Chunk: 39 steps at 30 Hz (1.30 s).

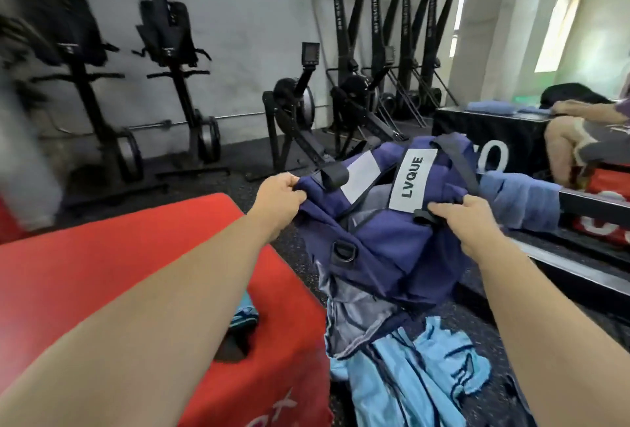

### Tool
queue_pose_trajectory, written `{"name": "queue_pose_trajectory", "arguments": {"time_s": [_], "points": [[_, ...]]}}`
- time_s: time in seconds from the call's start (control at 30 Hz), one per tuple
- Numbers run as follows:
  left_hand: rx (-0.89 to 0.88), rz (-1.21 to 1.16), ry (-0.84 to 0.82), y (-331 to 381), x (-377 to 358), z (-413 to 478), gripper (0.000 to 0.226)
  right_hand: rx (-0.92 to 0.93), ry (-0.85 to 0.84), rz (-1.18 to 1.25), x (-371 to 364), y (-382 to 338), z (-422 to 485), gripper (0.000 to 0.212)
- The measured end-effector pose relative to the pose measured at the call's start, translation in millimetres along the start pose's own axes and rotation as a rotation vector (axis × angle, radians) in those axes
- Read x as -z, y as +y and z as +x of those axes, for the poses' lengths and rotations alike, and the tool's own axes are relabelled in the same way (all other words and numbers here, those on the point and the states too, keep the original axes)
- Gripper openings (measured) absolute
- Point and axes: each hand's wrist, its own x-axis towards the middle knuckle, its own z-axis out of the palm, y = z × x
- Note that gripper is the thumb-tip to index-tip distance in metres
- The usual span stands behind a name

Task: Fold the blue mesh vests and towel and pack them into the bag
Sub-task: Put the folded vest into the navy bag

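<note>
The vests [409, 382] lie in a loose, unfolded heap on the floor [477, 317] below the hands, so folding and packing look not yet begun. The left hand [279, 198] pinches one edge of the bag [392, 239] and the right hand [463, 222] grips the other edge by a strap, holding it up between them. Just beyond the right hand lies a blue cloth, likely the towel [521, 201], outside the bag.

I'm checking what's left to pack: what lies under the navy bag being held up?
Light blue mesh vests lie crumpled on the dark floor below the bag. The bag covers their upper part, so their number is unclear.
</note>
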Motion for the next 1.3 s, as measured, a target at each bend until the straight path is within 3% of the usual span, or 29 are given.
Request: {"name": "queue_pose_trajectory", "arguments": {"time_s": [0.03, 0.13, 0.2, 0.33, 0.47, 0.73, 0.83, 0.87, 0.97, 1.03, 1.2, 1.3], "points": [[-0.006, 0.02, 0.043, 0.1, 24.5, -2.4, 0.023, 0.014, -0.03, 0.009, -19.9, -10.9, -5.5, 0.012], [-0.004, 0.056, 0.156, -3.4, 98.6, -14.0, 0.022, 0.046, -0.126, 0.033, -80.3, -41.1, -26.4, 0.023], [0.016, 0.054, 0.217, -7.9, 147.5, -25.2, 0.027, 0.066, -0.211, 0.038, -119.5, -60.3, -45.2, 0.013], [0.052, 0.067, 0.339, -14.7, 237.1, -57.7, 0.027, 0.104, -0.362, 0.036, -189.7, -99.8, -90.4, 0.014], [0.059, 0.159, 0.483, -25.2, 314.9, -105.2, 0.02, 0.145, -0.492, 0.07, -254.8, -121.5, -146.6, 0.027], [0.222, 0.298, 0.697, -93.8, 425.6, -209.6, 0.019, 0.088, -0.736, 0.051, -380.8, -81.5, -266.7, 0.035], [0.297, 0.292, 0.766, -127.0, 442.3, -247.3, 0.02, 0.063, -0.805, -0.007, -418.3, -50.1, -303.7, 0.013], [0.324, 0.3, 0.773, -137.8, 441.9, -257.3, 0.019, 0.045, -0.819, -0.031, -424.5, -38.0, -311.5, 0.015], [0.439, 0.413, 0.783, -179.8, 443.0, -282.7, 0.009, -0.029, -0.885, -0.123, -447.6, 6.3, -330.4, 0.016], [0.559, 0.485, 0.737, -205.5, 440.8, -292.6, 0.014, -0.102, -0.918, -0.186, -455.9, 30.2, -337.1, 0.029], [0.926, 0.624, 0.383, -228.9, 437.0, -282.9, 0.022, -0.281, -0.907, -0.389, -458.3, 53.4, -325.2, 0.024], [1.002, 0.712, 0.276, -217.3, 434.6, -260.3, 0.015, -0.285, -0.856, -0.511, -455.8, 62.4, -316.3, 0.022]]}}
